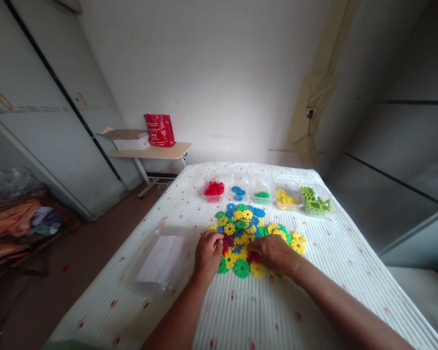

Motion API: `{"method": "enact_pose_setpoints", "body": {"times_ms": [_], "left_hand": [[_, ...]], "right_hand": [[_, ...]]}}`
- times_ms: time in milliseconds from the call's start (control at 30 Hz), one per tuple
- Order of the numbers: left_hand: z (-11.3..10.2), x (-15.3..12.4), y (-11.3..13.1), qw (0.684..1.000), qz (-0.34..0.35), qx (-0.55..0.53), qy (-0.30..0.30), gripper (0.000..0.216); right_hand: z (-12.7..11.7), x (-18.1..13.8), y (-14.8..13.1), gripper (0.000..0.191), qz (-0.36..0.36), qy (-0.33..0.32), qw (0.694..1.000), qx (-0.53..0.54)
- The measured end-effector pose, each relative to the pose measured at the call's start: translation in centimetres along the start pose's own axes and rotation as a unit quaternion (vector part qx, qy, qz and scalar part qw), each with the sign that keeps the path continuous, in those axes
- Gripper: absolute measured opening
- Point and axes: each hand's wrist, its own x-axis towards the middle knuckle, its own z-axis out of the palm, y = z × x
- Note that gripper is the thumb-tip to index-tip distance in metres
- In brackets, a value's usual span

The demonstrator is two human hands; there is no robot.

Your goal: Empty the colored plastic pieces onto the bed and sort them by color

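Observation:
A pile of flower-shaped plastic discs [242, 268] in yellow, green and blue lies mid-table. At its left side my left hand [208, 250] is closed, its fingertips pinching a red plastic piece [228, 240]. My right hand [273, 250] reaches into the pile from the right with fingers curled down. Another red plastic piece [253, 257] shows under those fingertips, partly hidden by them. Beyond the pile, clear containers stand in a row, with red pieces [214, 188], blue discs [238, 193], green discs [262, 195], yellow discs [285, 198] and light green pieces [316, 200].
To the left on the white quilted cloth [277, 306] lies a clear plastic tray holding a white sheet [161, 258]. A side table [168, 150] by the wall carries a red bag [159, 130] and a white box [131, 142]. Folded cloths [10, 226] lie at the far left.

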Motion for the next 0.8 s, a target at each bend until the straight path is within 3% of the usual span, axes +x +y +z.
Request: {"method": "enact_pose_setpoints", "body": {"times_ms": [200, 367, 567, 667, 800], "left_hand": [[-0.1, 0.0, 0.1, 1.0, -0.022, -0.019, -0.002, 0.018], [-0.2, 0.0, 0.0, 0.998, -0.042, -0.044, 0.015, 0.018], [-0.3, 0.0, -0.1, 0.993, -0.074, -0.085, 0.016, 0.018], [-0.2, -0.1, -0.5, 0.992, -0.085, -0.096, 0.012, 0.018], [-0.4, -0.2, -0.6, 0.99, -0.095, -0.102, 0.019, 0.019]], "right_hand": [[-0.1, 1.3, -0.6, 0.02, 0.034, -0.043, 0.997, -0.056], [-0.9, 1.8, 0.1, 0.016, 0.007, -0.044, 0.999, -0.026], [-3.6, 4.2, 0.8, 0.011, 0.042, 0.064, 0.997, 0.025], [-5.6, 7.6, 0.4, 0.017, 0.053, 0.136, 0.989, 0.027], [-8.1, 12.6, -0.5, 0.034, 0.032, 0.172, 0.984, 0.031]]}}
